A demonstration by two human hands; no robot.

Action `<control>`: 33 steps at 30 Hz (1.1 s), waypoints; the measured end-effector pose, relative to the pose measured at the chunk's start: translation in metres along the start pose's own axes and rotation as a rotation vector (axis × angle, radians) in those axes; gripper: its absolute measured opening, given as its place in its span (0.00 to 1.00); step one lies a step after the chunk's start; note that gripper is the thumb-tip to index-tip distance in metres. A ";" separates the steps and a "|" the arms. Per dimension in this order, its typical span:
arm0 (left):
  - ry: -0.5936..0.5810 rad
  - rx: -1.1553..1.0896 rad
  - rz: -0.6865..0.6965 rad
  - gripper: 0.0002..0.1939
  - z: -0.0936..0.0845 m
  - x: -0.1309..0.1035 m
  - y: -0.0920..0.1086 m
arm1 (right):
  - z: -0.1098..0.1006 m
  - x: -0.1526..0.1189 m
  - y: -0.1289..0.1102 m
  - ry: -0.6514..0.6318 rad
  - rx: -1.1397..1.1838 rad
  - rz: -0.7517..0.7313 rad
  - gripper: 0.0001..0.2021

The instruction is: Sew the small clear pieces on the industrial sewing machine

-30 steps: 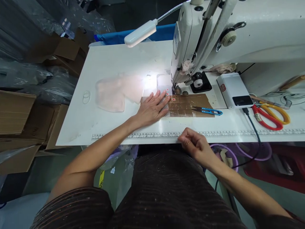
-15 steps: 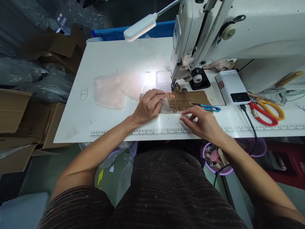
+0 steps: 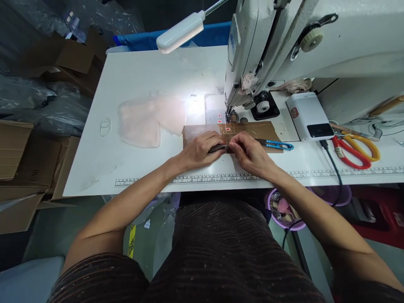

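Observation:
My left hand [image 3: 203, 148] is closed on a thin dark tool, perhaps tweezers [image 3: 217, 147], at the front edge of a brown board [image 3: 265, 128]. Beside it, my right hand [image 3: 248, 152] pinches at the tool's tip; whatever lies between its fingertips is too small to make out. Blue thread snips [image 3: 276, 144] rest on the board to the right. Behind the hands stands the sewing machine's needle and presser foot [image 3: 228, 112]. Sheer pale pink fabric [image 3: 140, 122] lies flat on the white table [image 3: 151, 75] to the left.
A lamp [image 3: 180, 33] hangs over the table. Right of the machine are a white box [image 3: 307, 115] with a cable, red scissors [image 3: 350, 155] and yellow scissors [image 3: 366, 147]. Clear rings [image 3: 105, 126] lie far left. Cardboard boxes [image 3: 31, 160] stand beside the table; a purple basket [image 3: 303, 227] is below.
My right hand has moved left to meet my left hand. My left hand has come down toward the board's front edge, and a thin dark tool now shows in it. The view has shifted slightly.

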State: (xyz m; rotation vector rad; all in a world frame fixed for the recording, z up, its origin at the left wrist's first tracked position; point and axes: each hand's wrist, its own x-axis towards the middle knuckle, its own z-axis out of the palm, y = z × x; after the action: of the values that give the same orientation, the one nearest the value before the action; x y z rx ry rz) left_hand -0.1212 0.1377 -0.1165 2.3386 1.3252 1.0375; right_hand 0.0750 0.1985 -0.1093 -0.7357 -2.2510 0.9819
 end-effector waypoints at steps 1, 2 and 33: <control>0.010 -0.007 -0.037 0.06 0.000 0.000 0.000 | 0.001 0.002 -0.002 -0.020 0.047 0.042 0.09; 0.017 -0.018 -0.072 0.07 0.000 0.000 -0.001 | 0.001 0.003 -0.004 -0.049 0.111 0.091 0.10; 0.047 -0.112 -0.286 0.09 -0.007 0.004 0.004 | -0.003 0.018 0.001 -0.162 0.288 0.255 0.19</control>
State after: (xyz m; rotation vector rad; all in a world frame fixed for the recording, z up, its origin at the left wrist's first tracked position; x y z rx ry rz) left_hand -0.1227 0.1377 -0.1075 1.9837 1.5215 1.0510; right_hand 0.0647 0.2125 -0.1034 -0.8518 -2.1178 1.4994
